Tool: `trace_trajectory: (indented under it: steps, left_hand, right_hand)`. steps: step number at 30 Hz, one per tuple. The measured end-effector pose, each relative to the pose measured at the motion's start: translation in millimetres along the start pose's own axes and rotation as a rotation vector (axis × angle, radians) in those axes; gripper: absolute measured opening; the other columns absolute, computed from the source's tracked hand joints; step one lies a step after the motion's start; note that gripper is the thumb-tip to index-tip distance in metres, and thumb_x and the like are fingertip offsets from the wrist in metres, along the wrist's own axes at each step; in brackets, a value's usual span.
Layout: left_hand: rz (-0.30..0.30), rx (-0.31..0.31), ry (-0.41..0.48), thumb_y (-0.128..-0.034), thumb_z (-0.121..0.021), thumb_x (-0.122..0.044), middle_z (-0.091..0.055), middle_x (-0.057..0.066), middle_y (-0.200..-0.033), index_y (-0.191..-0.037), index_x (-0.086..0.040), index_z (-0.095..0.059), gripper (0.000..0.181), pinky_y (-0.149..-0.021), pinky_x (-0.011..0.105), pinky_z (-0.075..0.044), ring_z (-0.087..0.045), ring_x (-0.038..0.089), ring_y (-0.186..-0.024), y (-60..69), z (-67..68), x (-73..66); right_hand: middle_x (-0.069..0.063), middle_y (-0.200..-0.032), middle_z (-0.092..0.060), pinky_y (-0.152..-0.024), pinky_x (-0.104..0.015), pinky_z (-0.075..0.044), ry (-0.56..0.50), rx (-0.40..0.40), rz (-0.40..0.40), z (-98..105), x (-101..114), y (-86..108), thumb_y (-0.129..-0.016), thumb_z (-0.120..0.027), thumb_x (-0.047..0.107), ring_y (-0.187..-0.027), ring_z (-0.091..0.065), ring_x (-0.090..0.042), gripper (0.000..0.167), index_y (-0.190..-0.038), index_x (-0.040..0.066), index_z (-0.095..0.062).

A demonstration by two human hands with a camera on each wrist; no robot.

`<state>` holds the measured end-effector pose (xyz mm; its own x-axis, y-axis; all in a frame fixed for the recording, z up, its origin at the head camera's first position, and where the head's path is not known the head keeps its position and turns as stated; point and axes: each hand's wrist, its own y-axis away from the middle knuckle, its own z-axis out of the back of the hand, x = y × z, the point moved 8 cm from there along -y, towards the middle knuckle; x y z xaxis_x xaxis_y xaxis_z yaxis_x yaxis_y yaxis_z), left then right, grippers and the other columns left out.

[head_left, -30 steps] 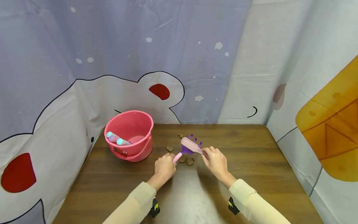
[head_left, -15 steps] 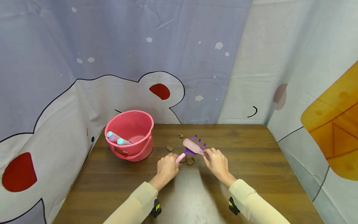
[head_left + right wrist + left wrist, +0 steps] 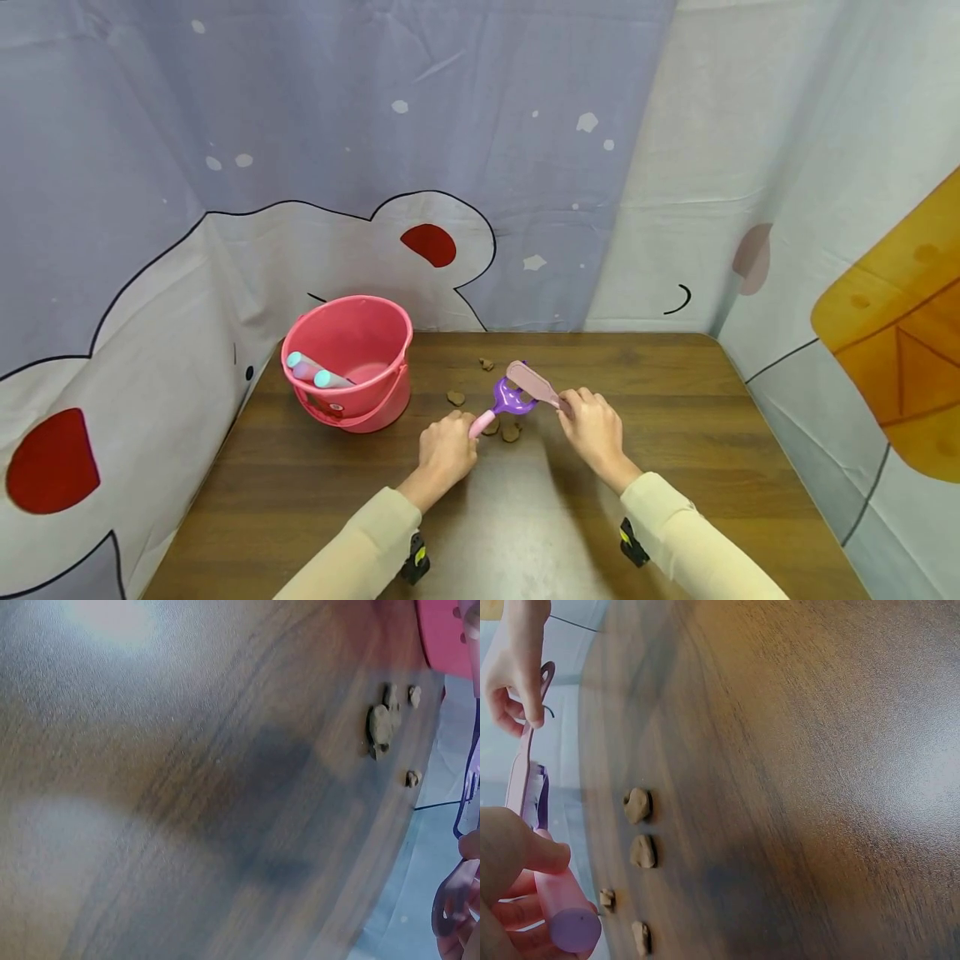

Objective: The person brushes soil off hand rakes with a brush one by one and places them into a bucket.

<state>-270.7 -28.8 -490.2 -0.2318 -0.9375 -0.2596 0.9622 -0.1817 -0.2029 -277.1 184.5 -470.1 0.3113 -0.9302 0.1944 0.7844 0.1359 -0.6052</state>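
Observation:
My left hand [image 3: 446, 454] grips the pink handle of a toy rake [image 3: 510, 398] with a purple pronged head. My right hand [image 3: 594, 429] holds the handle of a pale pink brush [image 3: 531, 382], whose flat back faces up and covers part of the prongs. In the left wrist view, white bristles [image 3: 532, 796] lie against the rake's purple head. Both tools are held above the table. Several brown clay-like lumps [image 3: 512, 432] lie on the wood below and behind them. The right wrist view catches only the brush's handle end [image 3: 448, 911] and part of the rake.
A pink bucket [image 3: 390, 408] stands at the back left, with tubular handles [image 3: 330, 380] in turquoise and lilac leaning inside it. The brown wooden table [image 3: 675, 450] ends at a printed curtain [image 3: 525, 167] at the back and sides.
The brush has slid to the right across the rake's head, along with the right hand. The rake has tilted, so its purple head shows more and its prongs less.

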Motion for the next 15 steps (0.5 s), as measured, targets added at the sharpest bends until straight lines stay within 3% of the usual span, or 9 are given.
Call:
trace_trajectory:
  steps: [9, 15]
  left_hand:
    - [0.003, 0.005, -0.002, -0.0719, -0.074, -0.022, -0.058, -0.001, -0.075, -0.092, -0.013, -0.067, 0.023, -0.051, 0.038, -0.045, -0.062, 0.026, -0.064, 0.6, -1.5, 1.4]
    - [0.015, 0.014, -0.01, -0.0722, -0.074, -0.022, -0.057, -0.001, -0.074, -0.091, -0.013, -0.066, 0.022, -0.05, 0.037, -0.044, -0.061, 0.025, -0.063, 0.2, -1.7, 4.0]
  right_hand:
    - [-0.003, -0.075, -0.062, -0.051, -0.037, -0.044, 0.027, -0.018, 0.018, 7.7, -4.6, -8.4, -0.069, -0.077, 0.014, -0.061, -0.055, -0.024, 0.019, -0.086, 0.013, -0.069]
    - [-0.006, -0.075, -0.063, -0.051, -0.04, -0.044, 0.022, -0.053, -0.041, 15.3, -20.7, -14.9, -0.069, -0.077, 0.013, -0.062, -0.056, -0.027, 0.02, -0.087, 0.012, -0.069]
